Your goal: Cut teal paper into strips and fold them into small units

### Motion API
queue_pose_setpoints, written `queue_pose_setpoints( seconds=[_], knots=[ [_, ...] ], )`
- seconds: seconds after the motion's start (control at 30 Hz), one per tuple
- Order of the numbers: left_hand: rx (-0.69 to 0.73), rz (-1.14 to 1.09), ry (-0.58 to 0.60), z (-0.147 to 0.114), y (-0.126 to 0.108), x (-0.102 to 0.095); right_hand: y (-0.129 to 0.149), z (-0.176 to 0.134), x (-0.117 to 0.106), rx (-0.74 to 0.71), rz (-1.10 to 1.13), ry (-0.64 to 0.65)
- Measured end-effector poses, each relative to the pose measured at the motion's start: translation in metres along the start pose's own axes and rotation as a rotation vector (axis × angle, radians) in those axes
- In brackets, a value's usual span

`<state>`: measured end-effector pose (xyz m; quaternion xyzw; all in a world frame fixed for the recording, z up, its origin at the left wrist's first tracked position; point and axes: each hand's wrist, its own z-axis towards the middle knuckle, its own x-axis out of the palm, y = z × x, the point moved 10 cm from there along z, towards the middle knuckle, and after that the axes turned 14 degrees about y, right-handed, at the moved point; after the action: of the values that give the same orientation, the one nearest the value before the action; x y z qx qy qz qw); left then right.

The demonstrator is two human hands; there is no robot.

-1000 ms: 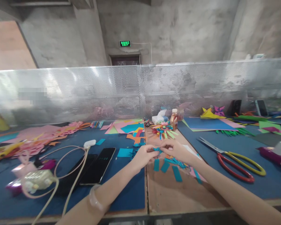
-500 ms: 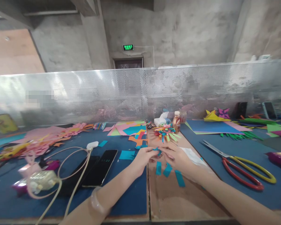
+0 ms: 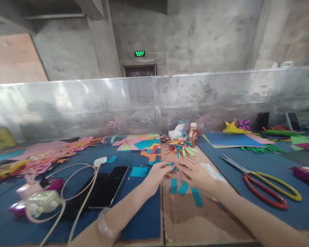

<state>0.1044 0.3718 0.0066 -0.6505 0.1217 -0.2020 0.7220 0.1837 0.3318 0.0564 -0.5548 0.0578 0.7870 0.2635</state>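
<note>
My left hand (image 3: 157, 176) is closed, thumb and finger pinching a small blue paper strip (image 3: 171, 164) above the wooden strip of the table. Facing it from the right, my right hand (image 3: 195, 173) has its fingers stretched and spread, one fingertip close to the strip; whether it touches I cannot tell. Several cut blue paper pieces (image 3: 183, 188) lie on the wood below both hands. A larger blue paper piece (image 3: 139, 171) is left of my left hand. Just beyond my fingers sits a multicoloured paper-strip bundle (image 3: 182, 145).
Large scissors (image 3: 266, 185) with red and yellow handles lie at right. At left are a phone (image 3: 109, 187), a white cable (image 3: 83, 209) and a clear bag (image 3: 45, 201). A bottle (image 3: 193, 133) and tissue pack (image 3: 177, 132) stand behind, before a perforated metal screen (image 3: 134, 106).
My right hand's fingers have drawn slightly away from the blue strip and spread. My left hand keeps its pinch. The whole view has shifted a little.
</note>
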Motion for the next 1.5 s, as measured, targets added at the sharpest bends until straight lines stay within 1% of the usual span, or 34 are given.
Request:
queue_pose_setpoints(
  seconds=[0.07, 0.13, 0.2, 0.27, 0.47, 0.67, 0.9, 1.17, 1.3, 1.4, 1.5],
  knots=[
    [0.002, 0.033, -0.006, 0.000, -0.001, -0.001, -0.007, -0.001, -0.003, 0.056, 0.145, -0.070],
    [0.005, 0.072, -0.017, 0.000, -0.003, -0.002, -0.019, -0.002, -0.005, 0.154, 0.364, -0.140],
    [0.006, 0.110, -0.027, 0.000, -0.005, -0.002, -0.030, -0.002, -0.001, 0.256, 0.556, -0.161],
    [0.005, 0.143, -0.029, 0.000, -0.007, -0.001, -0.034, -0.001, 0.002, 0.323, 0.654, -0.155],
    [-0.001, 0.200, -0.038, -0.001, -0.008, 0.000, -0.038, 0.001, 0.008, 0.381, 0.766, -0.139],
    [-0.013, 0.195, -0.050, 0.000, -0.004, -0.002, -0.042, -0.002, 0.016, 0.436, 0.875, -0.115],
    [-0.020, 0.203, -0.041, -0.001, -0.007, 0.000, -0.042, -0.001, 0.023, 0.436, 0.976, -0.063],
    [-0.035, 0.233, -0.027, 0.000, -0.003, 0.000, -0.041, -0.001, 0.026, 0.421, 0.994, -0.095],
    [-0.045, 0.223, -0.012, 0.001, 0.000, 0.001, -0.042, -0.003, 0.024, 0.427, 1.029, -0.121],
    [-0.060, 0.204, -0.010, 0.001, 0.002, 0.001, -0.045, -0.006, 0.025, 0.451, 1.100, -0.132],
    [-0.072, 0.174, -0.015, 0.001, 0.004, -0.001, -0.052, -0.011, 0.037, 0.504, 1.226, -0.141]
  ],
)
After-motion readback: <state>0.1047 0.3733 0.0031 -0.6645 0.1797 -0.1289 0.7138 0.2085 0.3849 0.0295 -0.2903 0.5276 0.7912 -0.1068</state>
